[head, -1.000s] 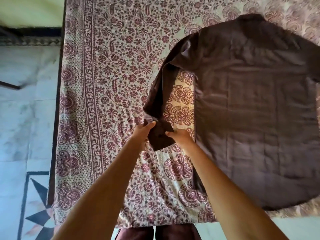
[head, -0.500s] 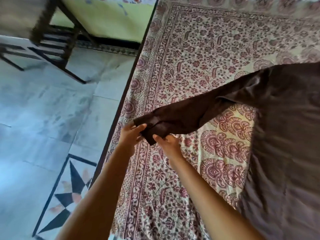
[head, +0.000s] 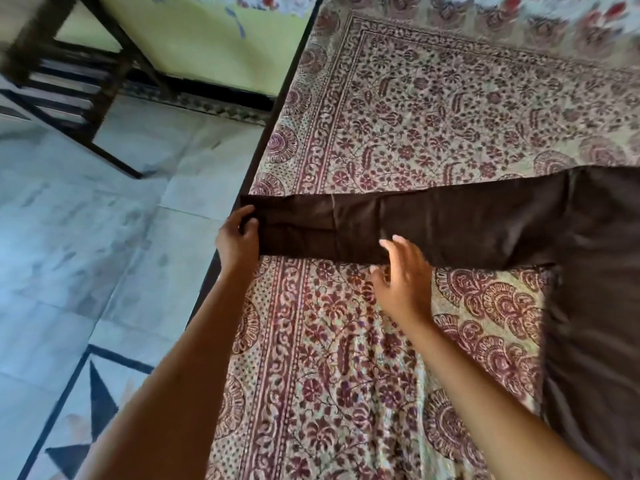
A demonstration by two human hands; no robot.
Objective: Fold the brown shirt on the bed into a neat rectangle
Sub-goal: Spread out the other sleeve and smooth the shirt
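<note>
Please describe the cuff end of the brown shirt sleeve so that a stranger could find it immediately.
Start at the bed's red-and-cream floral printed cover and follow its dark left edge. There the long brown fabric sleeve lies stretched flat towards the floor. Its cuff end is the part the left hand grips; the open right hand rests mid-sleeve.

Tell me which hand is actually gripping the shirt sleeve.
The left hand, pinching the cuff end of the sleeve at the bed's edge; the right hand is open, fingers spread.

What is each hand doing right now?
Left hand: closed on the brown shirt's sleeve cuff.
Right hand: open, fingers spread, holding nothing.
</note>
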